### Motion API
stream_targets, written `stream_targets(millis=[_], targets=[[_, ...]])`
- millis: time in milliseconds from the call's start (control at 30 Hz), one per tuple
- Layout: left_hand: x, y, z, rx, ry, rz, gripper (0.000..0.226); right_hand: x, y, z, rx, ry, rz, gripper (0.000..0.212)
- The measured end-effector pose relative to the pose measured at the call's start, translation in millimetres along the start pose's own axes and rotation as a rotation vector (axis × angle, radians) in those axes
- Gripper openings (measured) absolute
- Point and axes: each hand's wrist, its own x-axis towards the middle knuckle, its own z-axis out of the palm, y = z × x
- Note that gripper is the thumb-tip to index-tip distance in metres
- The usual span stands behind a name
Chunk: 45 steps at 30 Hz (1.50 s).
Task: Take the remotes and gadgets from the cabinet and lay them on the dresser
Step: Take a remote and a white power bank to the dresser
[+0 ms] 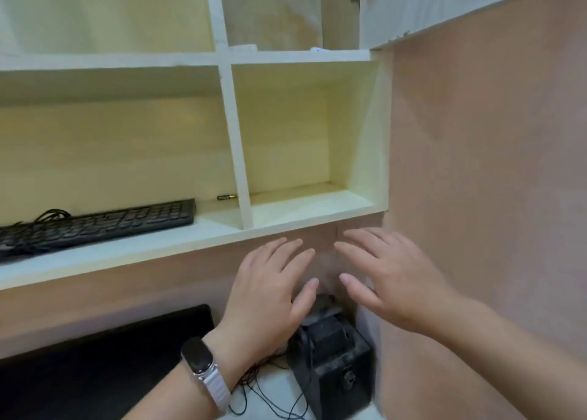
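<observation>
A pale yellow wall cabinet [236, 152] with white edges fills the upper left. On its lower left shelf lies a black keyboard [95, 229] with a coiled cable, and a small battery [226, 197] rests beside the divider. The lower right compartment holds nothing. My left hand [270, 289], a smartwatch on its wrist, and my right hand [387, 276] hover just below the cabinet's bottom edge, palms down, fingers spread, holding nothing.
Beneath my hands a dusty black speaker [333, 356] stands on a white surface [270, 384] with thin black wires [254, 394]. A black screen [95, 365] sits at lower left. A pink wall [492, 181] closes the right side; an open cabinet door [444, 3] hangs overhead.
</observation>
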Motion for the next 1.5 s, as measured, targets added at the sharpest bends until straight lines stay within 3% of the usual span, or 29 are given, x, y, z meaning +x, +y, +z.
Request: stream_targets(millis=[233,433,600,733,867,1133,1267,1500], targets=[[74,-8,0,0.059,0.117,-0.122,0.042,82,55,-15,0.052,0.206,-0.132,0.05],[141,-27,-43,0.153,0.278,-0.023,0.044,157,80,-40,0.134,0.358,-0.217,0.051],[227,-45,-100,0.16,0.347,0.081,0.044,231,87,-87,0.241,0.409,-0.169,0.049],[295,-53,-136,0.257,0.169,0.018,0.045,291,91,-120,0.238,0.25,-0.044,0.044],[346,-59,-144,0.493,-0.137,0.013,0.04,329,97,-131,0.096,0.005,-0.043,0.045],[386,-78,-126,0.713,-0.584,-0.298,0.04,349,98,-121,0.129,-0.295,0.129,0.033],[390,-83,-111,0.691,-0.663,-0.376,0.036,346,99,-120,0.162,-0.366,0.11,0.026],[386,-85,-114,0.695,-0.59,-0.346,0.038,341,99,-118,0.156,-0.279,0.071,0.031]])
